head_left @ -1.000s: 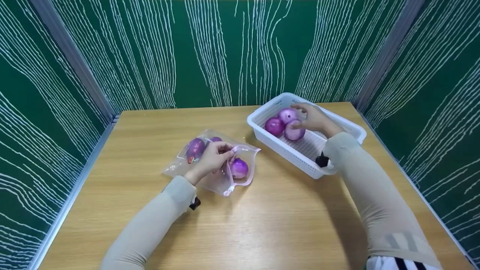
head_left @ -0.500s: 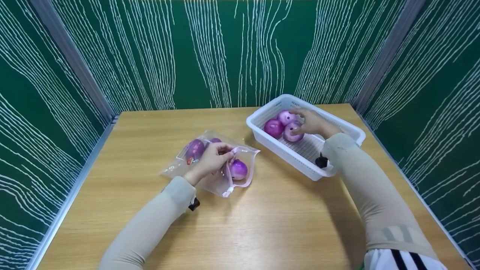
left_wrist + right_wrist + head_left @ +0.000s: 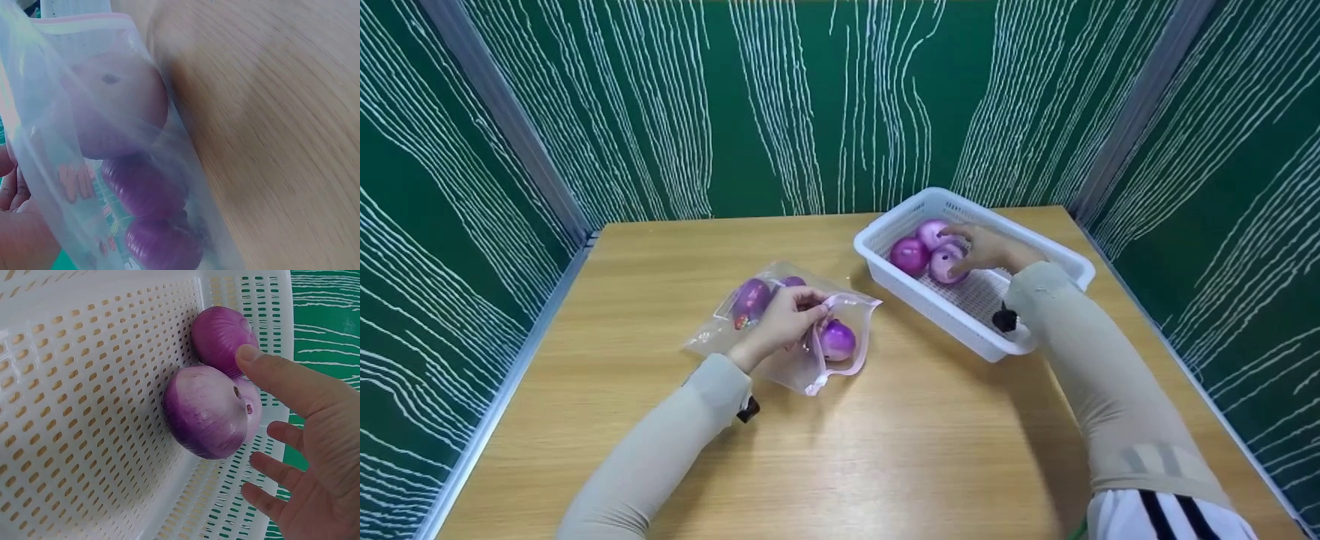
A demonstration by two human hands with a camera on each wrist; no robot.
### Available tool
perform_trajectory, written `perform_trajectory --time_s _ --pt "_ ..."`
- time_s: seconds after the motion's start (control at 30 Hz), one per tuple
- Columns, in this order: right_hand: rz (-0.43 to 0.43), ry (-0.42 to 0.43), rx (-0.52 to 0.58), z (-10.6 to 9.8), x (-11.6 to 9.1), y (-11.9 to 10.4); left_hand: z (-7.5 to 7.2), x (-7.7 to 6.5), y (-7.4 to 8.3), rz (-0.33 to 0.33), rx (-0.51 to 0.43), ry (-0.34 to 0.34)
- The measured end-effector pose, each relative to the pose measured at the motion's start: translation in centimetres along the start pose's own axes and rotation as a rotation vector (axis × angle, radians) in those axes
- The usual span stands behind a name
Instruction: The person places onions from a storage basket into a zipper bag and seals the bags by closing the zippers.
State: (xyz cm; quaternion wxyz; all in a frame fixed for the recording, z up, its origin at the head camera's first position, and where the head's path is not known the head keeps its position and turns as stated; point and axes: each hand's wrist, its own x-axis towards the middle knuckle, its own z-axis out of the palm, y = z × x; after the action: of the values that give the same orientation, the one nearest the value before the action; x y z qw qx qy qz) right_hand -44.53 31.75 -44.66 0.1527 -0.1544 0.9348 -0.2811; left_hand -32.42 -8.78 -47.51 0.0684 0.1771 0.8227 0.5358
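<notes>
My left hand [image 3: 789,319] pinches the edge of a clear zip bag [image 3: 791,371] with a pink seal, which lies on the table with its mouth open to the right. Inside it are purple onions: one onion [image 3: 838,341] by the mouth and two further back. The left wrist view shows them through the plastic, a big onion [image 3: 121,112] above two smaller ones. Over the white basket [image 3: 930,307], my right hand [image 3: 986,247] spreads its fingers around three onions at the far left end. Thumb and fingers stand apart around the pale purple onion [image 3: 205,410], not gripping it.
The wooden table [image 3: 870,450] carries both bag and basket. Green panels [image 3: 870,112] with white wavy lines stand behind and on both sides. A raised rim [image 3: 287,337] runs around the perforated basket.
In the basket, the nearest onion has turned, so its dark end spot now shows. My right hand has lowered slightly beside it. The left hand and bag stay nearly still.
</notes>
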Motion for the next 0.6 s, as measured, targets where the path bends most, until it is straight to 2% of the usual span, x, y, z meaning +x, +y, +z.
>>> perform_trajectory --time_s 0.27,0.47,0.6 --pt "0.058 -0.05 -0.016 0.6 0.1 0.5 -0.1 0.0 0.0 -0.022 0.017 -0.01" --pt "0.064 -0.068 -0.028 1.0 0.0 0.8 0.0 0.1 -0.1 -0.015 0.013 -0.003" --pt "0.039 -0.073 -0.072 1.3 0.1 1.0 0.1 0.1 -0.2 0.0 -0.014 -0.006"
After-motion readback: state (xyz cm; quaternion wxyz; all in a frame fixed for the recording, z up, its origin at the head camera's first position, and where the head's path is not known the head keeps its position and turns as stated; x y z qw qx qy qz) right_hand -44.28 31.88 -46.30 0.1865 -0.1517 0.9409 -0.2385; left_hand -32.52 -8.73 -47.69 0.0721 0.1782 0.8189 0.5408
